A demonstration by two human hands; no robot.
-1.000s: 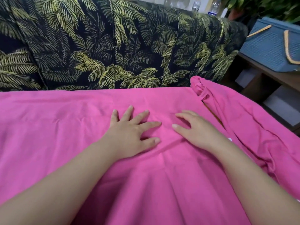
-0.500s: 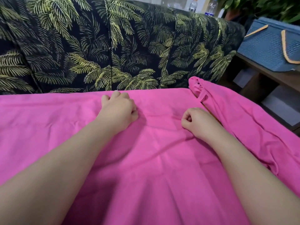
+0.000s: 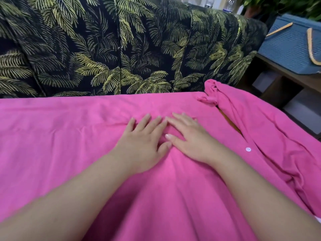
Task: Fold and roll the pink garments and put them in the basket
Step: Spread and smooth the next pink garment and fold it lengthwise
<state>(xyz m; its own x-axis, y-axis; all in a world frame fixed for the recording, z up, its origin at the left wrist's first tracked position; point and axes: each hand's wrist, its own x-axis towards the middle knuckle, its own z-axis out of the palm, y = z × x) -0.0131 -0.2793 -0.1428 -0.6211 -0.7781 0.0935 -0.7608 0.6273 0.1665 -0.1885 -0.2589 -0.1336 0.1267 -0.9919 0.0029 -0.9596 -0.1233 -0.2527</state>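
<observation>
A large pink garment (image 3: 60,136) lies spread flat across the whole lower view. My left hand (image 3: 144,141) rests flat on it near the middle, fingers straight and spread. My right hand (image 3: 191,138) lies flat right beside it, fingertips almost meeting the left hand's. A second layer of pink cloth with a white button (image 3: 248,149) and a bunched end (image 3: 211,94) lies at the right. The blue woven basket (image 3: 291,47) with tan handles stands at the far right on a wooden shelf unit.
A sofa back (image 3: 121,46) with dark palm-leaf fabric rises directly behind the garment. The brown wooden shelf unit (image 3: 284,79) stands to the right, below the basket. Bottles and green plants show at the top edge.
Half a second ago both hands were curled into fists near the garment's far edge and apart. Now they are flat, pulled slightly nearer and brought together on the cloth.
</observation>
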